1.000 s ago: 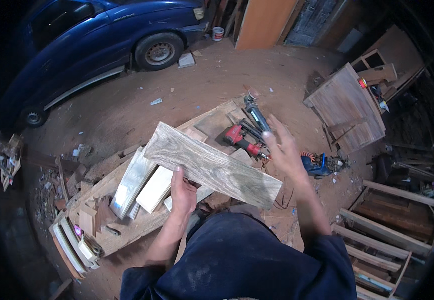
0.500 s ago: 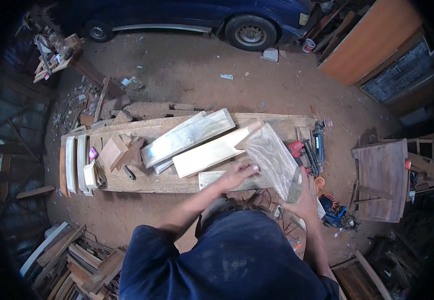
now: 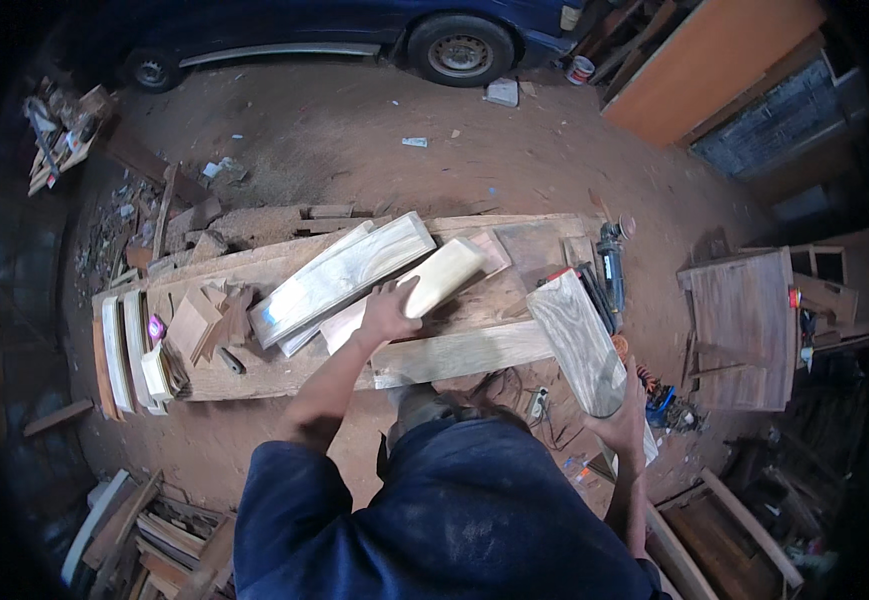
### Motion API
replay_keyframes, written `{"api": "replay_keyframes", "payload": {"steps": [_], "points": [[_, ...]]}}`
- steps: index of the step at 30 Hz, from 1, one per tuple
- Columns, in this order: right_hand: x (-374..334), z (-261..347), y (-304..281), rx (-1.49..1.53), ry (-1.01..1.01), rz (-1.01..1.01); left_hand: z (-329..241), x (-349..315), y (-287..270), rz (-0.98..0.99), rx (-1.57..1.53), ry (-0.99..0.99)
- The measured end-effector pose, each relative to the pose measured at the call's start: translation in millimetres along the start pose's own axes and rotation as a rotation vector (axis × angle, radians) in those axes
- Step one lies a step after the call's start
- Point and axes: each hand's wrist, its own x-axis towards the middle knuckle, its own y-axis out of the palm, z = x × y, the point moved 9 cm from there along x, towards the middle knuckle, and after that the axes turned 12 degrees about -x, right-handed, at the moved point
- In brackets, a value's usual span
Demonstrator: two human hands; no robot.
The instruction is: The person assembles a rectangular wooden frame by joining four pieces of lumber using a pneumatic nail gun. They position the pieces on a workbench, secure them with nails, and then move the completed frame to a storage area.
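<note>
My left hand grips the near edge of a pale wooden board over the bench, its fingers on the board's top face. The far right end of that board looks slightly raised. My right hand holds the near end of a grey-brown grained board, its thumb and fingers around the end. This board slants over the right part of the bench. Between my hands, a long pale board lies along the bench's near edge. Two stacked whitish boards rest just beyond my left hand.
The wooden bench carries an angle grinder at its right end. Thin wood pieces and curved slats lie at its left. A blue vehicle stands beyond. Scrap wood lies at lower left.
My left hand has moved left from beside the grained board to the pale board, which has tilted. My right hand has drawn the grained board nearer, uncovering more of the long board. The view has shifted.
</note>
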Motion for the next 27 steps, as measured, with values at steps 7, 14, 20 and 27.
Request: {"api": "replay_keyframes", "payload": {"steps": [7, 14, 20, 27], "points": [[-13, -19, -3, 0.134, 0.018, -0.081, -8, -37, -16, 0.391, -1.673, -0.162], [-15, -24, -13, 0.132, -0.027, -0.195, -35, -37, -27, 0.209, -1.722, 0.067], [-12, -18, -17, 0.166, -0.072, -0.144, -10, -43, -14, 0.029, -1.834, 0.076], [-5, -27, -7, 0.139, -0.11, -0.076, -92, -86, -30, 0.033, -1.931, 0.268]]}}
